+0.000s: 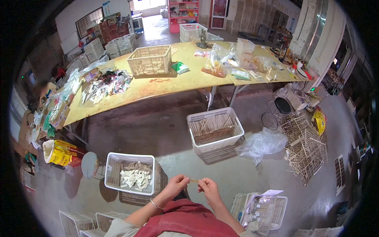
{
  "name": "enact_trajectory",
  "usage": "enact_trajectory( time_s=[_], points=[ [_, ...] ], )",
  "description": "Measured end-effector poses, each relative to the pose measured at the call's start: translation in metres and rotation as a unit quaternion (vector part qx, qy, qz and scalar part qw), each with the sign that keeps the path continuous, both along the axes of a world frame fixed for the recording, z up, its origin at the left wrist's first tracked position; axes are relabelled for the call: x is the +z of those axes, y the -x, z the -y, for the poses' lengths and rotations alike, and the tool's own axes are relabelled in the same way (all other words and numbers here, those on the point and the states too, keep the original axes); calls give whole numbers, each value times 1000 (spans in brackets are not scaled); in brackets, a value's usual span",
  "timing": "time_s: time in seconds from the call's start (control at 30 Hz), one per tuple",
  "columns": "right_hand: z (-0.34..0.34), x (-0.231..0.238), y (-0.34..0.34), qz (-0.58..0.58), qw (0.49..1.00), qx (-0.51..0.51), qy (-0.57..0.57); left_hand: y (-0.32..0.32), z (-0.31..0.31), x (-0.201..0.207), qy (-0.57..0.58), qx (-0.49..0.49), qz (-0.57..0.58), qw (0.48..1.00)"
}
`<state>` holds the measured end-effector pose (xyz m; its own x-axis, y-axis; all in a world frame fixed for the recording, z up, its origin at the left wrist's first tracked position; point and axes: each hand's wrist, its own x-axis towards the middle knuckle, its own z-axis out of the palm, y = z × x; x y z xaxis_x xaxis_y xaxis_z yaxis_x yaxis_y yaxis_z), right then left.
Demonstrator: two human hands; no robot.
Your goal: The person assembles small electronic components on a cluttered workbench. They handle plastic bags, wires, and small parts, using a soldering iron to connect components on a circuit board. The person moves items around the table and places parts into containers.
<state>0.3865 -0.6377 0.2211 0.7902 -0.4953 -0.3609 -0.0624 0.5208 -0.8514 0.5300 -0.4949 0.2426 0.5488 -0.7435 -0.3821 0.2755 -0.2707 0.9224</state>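
In front of my red apron (183, 217), both hands meet at a thin yellowish strip (194, 181), too small to make out its kind. My left hand (177, 186), with a bangle at the wrist, pinches one end, and my right hand (209, 189) pinches the other. Left of my hands stands a white plastic crate (110, 185) with many small pale flat pieces (136, 177) in it. Farther off, another white crate (215, 148) holds long thin pale sticks (213, 125) in rows. Neither hand touches a crate.
A long yellow table (189, 81) crosses the far side, bearing a beige crate (150, 63) and plastic bags. Clear plastic sheeting (264, 144) and wooden lattices (306, 148) lie on the floor at right. A round stool (90, 165) stands left; a packed crate (281, 213) sits near right.
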Motion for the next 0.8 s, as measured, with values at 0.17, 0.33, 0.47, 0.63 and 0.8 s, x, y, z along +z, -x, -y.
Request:
enact_trajectory(
  time_s=[0.17,0.33,0.47,0.63,0.8],
  points=[
    [44,-5,-87,-32,998,46,36,-99,16,-20,-15,29,-14,999],
    [118,-23,-135,-89,981,57,160,-216,60,-33,19,112,-30,993],
    [160,-38,-135,-163,960,2,227,-303,114,-25,18,103,14,994],
    [213,-47,-147,-199,971,-33,131,-417,227,0,100,93,53,989],
    [305,-61,-207,-198,967,-66,146,-497,321,19,75,148,28,986]
  ],
)
